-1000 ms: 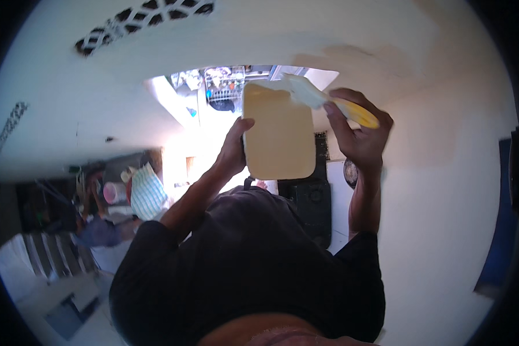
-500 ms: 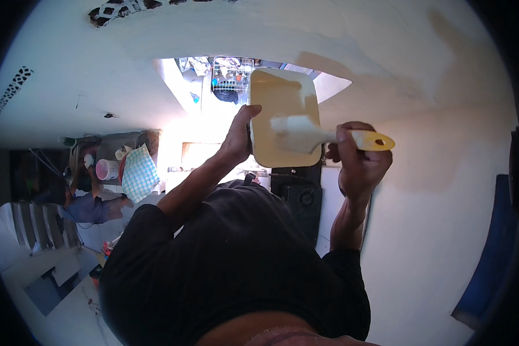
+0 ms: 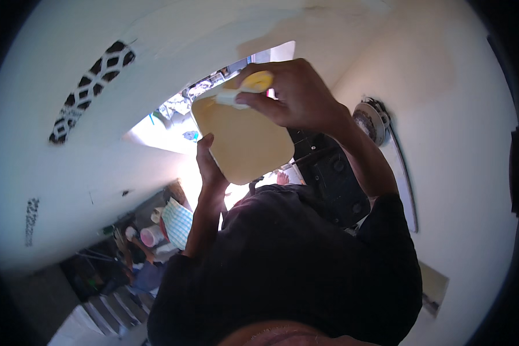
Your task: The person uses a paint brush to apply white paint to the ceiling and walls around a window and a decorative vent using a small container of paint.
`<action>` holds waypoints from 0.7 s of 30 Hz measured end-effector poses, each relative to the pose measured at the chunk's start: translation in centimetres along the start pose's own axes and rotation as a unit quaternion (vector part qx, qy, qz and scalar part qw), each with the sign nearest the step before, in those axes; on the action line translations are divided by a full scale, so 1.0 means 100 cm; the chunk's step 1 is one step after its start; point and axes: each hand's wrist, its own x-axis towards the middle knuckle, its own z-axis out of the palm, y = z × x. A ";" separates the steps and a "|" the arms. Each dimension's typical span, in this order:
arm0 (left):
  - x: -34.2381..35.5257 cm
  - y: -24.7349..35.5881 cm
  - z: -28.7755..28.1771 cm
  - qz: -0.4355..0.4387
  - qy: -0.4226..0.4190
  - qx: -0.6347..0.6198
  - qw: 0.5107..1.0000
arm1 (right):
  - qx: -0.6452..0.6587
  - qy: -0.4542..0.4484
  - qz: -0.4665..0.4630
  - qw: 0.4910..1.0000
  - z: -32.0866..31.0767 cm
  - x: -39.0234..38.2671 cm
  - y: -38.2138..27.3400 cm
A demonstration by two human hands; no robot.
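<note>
A cream-coloured paint tub [image 3: 251,144], square with rounded corners, is held up in front of my chest. My left hand [image 3: 211,167] grips its left side, with the thumb over the rim and the other fingers hidden behind it. My right hand [image 3: 300,95] is closed around a paintbrush [image 3: 260,81] with a yellow handle end and a pale lower part. The brush is at the tub's far edge, its bristles low against the inside. How much paint is in the tub I cannot tell.
Pale walls surround me, one with a dark-holed lattice vent [image 3: 92,92]. Beyond the tub is a bright opening with clutter. A black boxy case [image 3: 334,184] stands below on the right, near a round fixture [image 3: 370,122]. At lower left are another person [image 3: 147,277], a checked cloth [image 3: 179,222] and a bucket [image 3: 151,236].
My right hand has carried the brush from the tub's right side to its far edge. The tub has tilted and shifted slightly left and nearer. The whole view has turned.
</note>
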 end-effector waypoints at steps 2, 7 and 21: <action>0.000 -0.002 -0.004 -0.016 -0.032 -0.023 0.999 | -0.017 -0.007 -0.023 1.000 0.001 0.002 0.007; -0.003 -0.007 0.003 0.009 0.005 0.017 1.000 | -0.030 0.008 -0.062 0.998 -0.005 -0.005 0.018; -0.017 0.025 -0.022 0.092 0.032 0.053 0.994 | 0.405 0.376 0.136 0.822 0.058 -0.052 0.162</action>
